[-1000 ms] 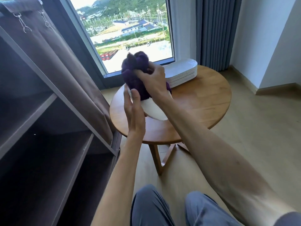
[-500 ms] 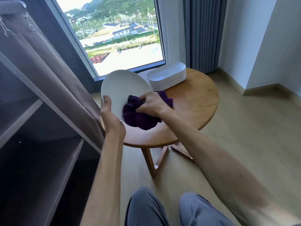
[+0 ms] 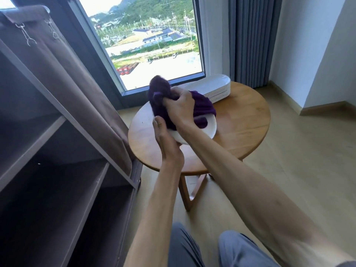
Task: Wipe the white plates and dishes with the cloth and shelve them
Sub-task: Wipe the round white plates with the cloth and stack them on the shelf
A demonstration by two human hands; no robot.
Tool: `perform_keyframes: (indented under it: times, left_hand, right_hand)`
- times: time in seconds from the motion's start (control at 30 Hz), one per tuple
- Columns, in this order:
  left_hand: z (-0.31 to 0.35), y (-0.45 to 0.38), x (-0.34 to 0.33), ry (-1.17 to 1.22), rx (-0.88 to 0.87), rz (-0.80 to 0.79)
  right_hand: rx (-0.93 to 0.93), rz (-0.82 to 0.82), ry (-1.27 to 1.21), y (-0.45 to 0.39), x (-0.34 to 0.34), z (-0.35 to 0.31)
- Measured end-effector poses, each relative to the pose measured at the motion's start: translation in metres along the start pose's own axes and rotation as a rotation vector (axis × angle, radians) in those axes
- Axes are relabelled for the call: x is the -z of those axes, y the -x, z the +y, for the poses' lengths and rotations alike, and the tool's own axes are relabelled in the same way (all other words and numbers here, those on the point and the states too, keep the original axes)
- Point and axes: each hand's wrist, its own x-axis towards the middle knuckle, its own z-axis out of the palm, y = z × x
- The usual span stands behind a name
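While the left hand (image 3: 167,145) gripped the near rim of a white plate (image 3: 209,126), thumb on top and fingers curled under it, the right hand (image 3: 181,110) clutched a bunched purple cloth (image 3: 202,106) and pressed it on the plate's face. Plate was held tilted over the round table (image 3: 240,130), apparently not resting on it. Cloth covered most of the plate; only the near and right rim showed white.

A stack of oblong white dishes (image 3: 217,89) sat at the table's far edge by the window (image 3: 150,45), just behind the cloth. Count unclear, several at least. None looked handled.

The shelf unit (image 3: 63,170) stood at left, fabric cover (image 3: 77,78) drawn aside. Visible shelves were dark; no white dish could be made out on them, though the lower bays were too dim to be sure.

Judgement: task at an early stage. One plate mid-wipe, not yet shelved; the whole stack left to wipe and shelve. Wiping step in hand, shelving next to the left
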Motion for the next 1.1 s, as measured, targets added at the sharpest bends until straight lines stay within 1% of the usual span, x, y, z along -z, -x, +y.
perform_keyframes:
  times: [0.07, 0.13, 0.2, 0.23, 0.27, 0.3, 0.37, 0.4, 0.43, 0.47, 0.53, 0.57, 0.67, 0.77, 0.83, 0.9, 0.93, 1.03, 1.1]
  left_hand:
    - [0.003, -0.009, 0.007, 0.028, -0.023, 0.024]
    - [0.008, -0.021, 0.017, 0.026, -0.022, 0.094]
    - [0.015, -0.03, 0.027, 0.025, 0.014, 0.11]
    - [0.018, -0.034, 0.032, 0.037, 0.032, 0.11]
    - [0.02, -0.036, 0.035, 0.038, 0.038, 0.117]
    - [0.021, -0.036, 0.038, 0.039, 0.03, 0.125]
    - [0.023, -0.034, 0.04, 0.055, 0.008, 0.151]
    - [0.024, -0.033, 0.041, 0.062, -0.003, 0.173]
    - [0.026, -0.032, 0.043, 0.067, -0.017, 0.188]
    - [0.029, -0.03, 0.043, 0.065, -0.036, 0.189]
    - [0.032, -0.027, 0.042, 0.019, -0.103, 0.172]
    - [0.032, -0.026, 0.04, -0.007, -0.131, 0.163]
    - [0.028, -0.018, 0.035, -0.044, -0.134, 0.159]
    - [0.024, -0.008, 0.029, -0.056, -0.171, 0.069]
    - [0.017, 0.0, 0.02, -0.064, -0.174, 0.022]
    - [0.011, 0.007, 0.011, -0.068, -0.139, -0.001]
    - [0.011, 0.008, 0.008, -0.037, -0.107, 0.002]
    - [0.016, -0.005, 0.009, 0.06, -0.094, 0.057]
    - [0.022, -0.018, 0.012, 0.107, -0.084, 0.117]
  right_hand:
    - [0.039, -0.238, 0.01, 0.011, 0.007, -0.001]
    - [-0.006, -0.434, 0.057, 0.014, 0.02, 0.001]
    - [-0.05, -0.561, 0.182, 0.013, 0.03, 0.002]
    - [-0.055, -0.602, 0.3, 0.012, 0.031, 0.002]
    - [-0.044, -0.622, 0.447, 0.013, 0.031, 0.002]
    - [-0.011, -0.594, 0.623, 0.015, 0.028, 0.003]
    - [0.082, -0.387, 0.931, 0.015, 0.023, 0.01]
    - [0.097, -0.291, 0.98, 0.017, 0.022, 0.017]
    - [0.068, -0.235, 0.95, 0.019, 0.022, 0.024]
    - [-0.002, -0.207, 0.866, 0.02, 0.022, 0.031]
    - [-0.144, -0.198, 0.656, 0.021, 0.019, 0.041]
    - [-0.179, -0.189, 0.562, 0.02, 0.016, 0.043]
    - [-0.16, -0.118, 0.391, 0.01, 0.008, 0.038]
    - [-0.125, -0.049, 0.42, -0.005, 0.003, 0.026]
    - [-0.098, -0.031, 0.443, -0.009, -0.007, 0.013]
    - [-0.02, -0.089, 0.416, -0.006, -0.018, -0.005]
    - [0.04, -0.149, 0.39, -0.003, -0.021, -0.011]
    - [0.213, -0.418, 0.324, 0.011, -0.015, -0.009]
    - [0.243, -0.59, 0.318, 0.018, -0.007, 0.0]
